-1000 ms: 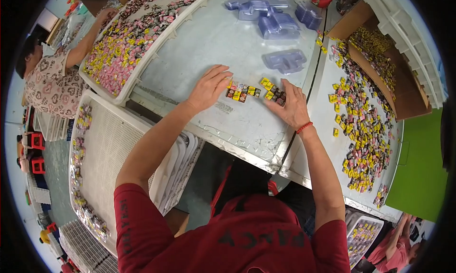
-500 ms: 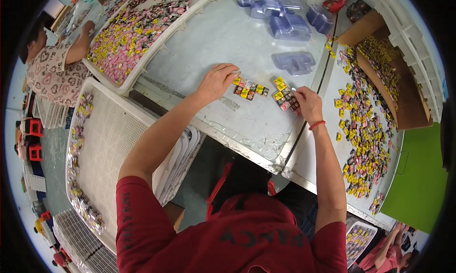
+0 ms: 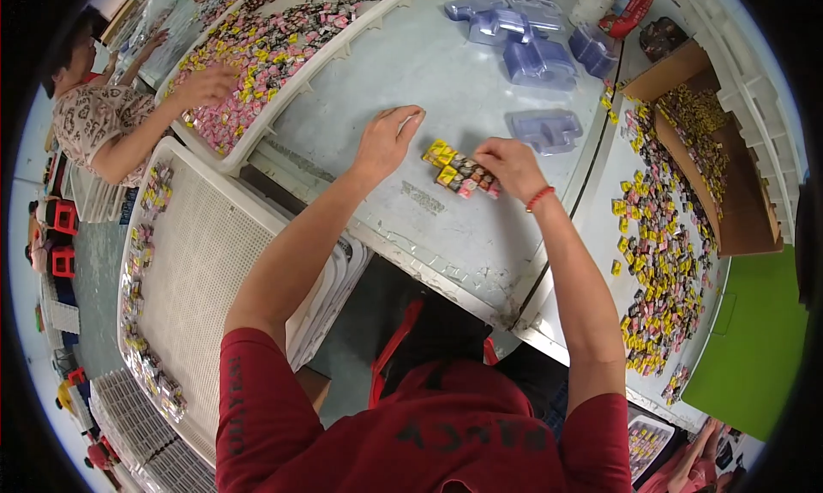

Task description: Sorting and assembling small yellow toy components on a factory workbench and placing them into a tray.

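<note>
Over the grey table, my right hand, with a red bracelet at the wrist, pinches a group of small square printed pieces. The pieces are yellow, dark and pink, set edge to edge in rows. Whether this is one group or two lying over each other I cannot tell. Just left of them is my left hand, thumb and fingers apart, touching none of the pieces. Beyond my right hand lies a see-through bluish plastic blister tray.
More blister trays are piled at the far side. Loose pieces cover the right table beside a cardboard box. On the left stand a piece-filled white tray and a perforated tray. A co-worker's hand hovers over the filled tray.
My right hand has moved left with its group of pieces, to where the other group lay. My left hand has drawn slightly away from the pieces. The co-worker's arm has swung over the filled tray.
</note>
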A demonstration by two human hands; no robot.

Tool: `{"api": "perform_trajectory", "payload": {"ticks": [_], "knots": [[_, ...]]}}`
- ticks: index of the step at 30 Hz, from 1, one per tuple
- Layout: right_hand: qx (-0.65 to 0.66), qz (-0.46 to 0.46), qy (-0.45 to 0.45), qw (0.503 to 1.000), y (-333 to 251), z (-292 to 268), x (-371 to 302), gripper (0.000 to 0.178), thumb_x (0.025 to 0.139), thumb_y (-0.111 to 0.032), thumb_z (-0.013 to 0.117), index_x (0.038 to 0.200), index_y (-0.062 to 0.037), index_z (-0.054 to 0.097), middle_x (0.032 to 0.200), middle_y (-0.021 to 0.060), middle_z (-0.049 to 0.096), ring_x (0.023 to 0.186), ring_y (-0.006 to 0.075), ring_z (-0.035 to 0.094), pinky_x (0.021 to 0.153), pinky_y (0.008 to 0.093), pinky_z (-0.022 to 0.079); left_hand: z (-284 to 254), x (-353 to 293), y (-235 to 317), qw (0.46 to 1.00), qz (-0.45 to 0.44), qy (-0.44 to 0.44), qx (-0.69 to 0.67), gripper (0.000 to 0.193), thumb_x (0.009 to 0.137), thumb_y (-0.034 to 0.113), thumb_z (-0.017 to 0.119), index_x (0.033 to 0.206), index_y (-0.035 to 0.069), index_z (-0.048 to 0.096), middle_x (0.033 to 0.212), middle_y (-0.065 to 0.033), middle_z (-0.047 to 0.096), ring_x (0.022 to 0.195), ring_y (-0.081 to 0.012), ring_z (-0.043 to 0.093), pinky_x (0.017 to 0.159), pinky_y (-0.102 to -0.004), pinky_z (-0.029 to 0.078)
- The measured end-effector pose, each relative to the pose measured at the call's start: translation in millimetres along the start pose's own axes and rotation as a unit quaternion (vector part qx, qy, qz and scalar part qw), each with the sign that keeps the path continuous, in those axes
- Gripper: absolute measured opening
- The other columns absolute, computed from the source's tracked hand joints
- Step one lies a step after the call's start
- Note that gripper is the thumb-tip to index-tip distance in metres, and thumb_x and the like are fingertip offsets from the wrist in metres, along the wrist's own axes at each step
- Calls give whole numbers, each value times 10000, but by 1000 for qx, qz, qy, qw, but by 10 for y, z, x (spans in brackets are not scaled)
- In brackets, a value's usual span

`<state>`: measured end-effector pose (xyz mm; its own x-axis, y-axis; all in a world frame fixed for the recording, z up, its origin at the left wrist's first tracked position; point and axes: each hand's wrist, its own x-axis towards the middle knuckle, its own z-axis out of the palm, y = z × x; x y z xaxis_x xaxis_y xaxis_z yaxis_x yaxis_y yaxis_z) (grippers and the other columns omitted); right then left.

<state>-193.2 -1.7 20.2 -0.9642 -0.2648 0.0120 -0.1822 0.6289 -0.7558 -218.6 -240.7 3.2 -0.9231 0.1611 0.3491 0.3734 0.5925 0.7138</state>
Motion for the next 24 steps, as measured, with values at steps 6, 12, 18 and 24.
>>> {"api": "perform_trajectory", "payload": {"ticks": [6,12,18,24], "knots": [[-69,70,16,995,-233,64,32,168,800,-180,641,911,-61,681,839,135,666,756,277,631,693,363,485,69,4,7,999,45,19,-16,233,921,202,543,1027,20,642,1008,-153,655,956,-345,588,833,-404,465],[-158,-89,173,968,-177,239,-514,207,773,-134,685,956,-41,654,894,155,632,871,339,586,763,398,475,-14,-19,56,989,138,14,45,149,883,154,586,936,34,656,921,-124,652,881,-314,597,778,-385,475],[-124,-68,201,969,-49,190,-1437,204,750,-54,686,948,-31,644,972,133,608,895,321,563,799,398,451,616,417,1077,964,231,-121,45,162,815,155,641,914,27,651,895,-129,628,883,-328,583,765,-418,471],[-136,-17,247,959,96,21,-2047,208,735,-37,686,940,-44,648,972,103,605,945,299,556,858,397,430,1758,555,1272,931,283,-100,206,245,722,241,730,844,46,648,874,-132,635,867,-309,603,765,-407,490]]}}
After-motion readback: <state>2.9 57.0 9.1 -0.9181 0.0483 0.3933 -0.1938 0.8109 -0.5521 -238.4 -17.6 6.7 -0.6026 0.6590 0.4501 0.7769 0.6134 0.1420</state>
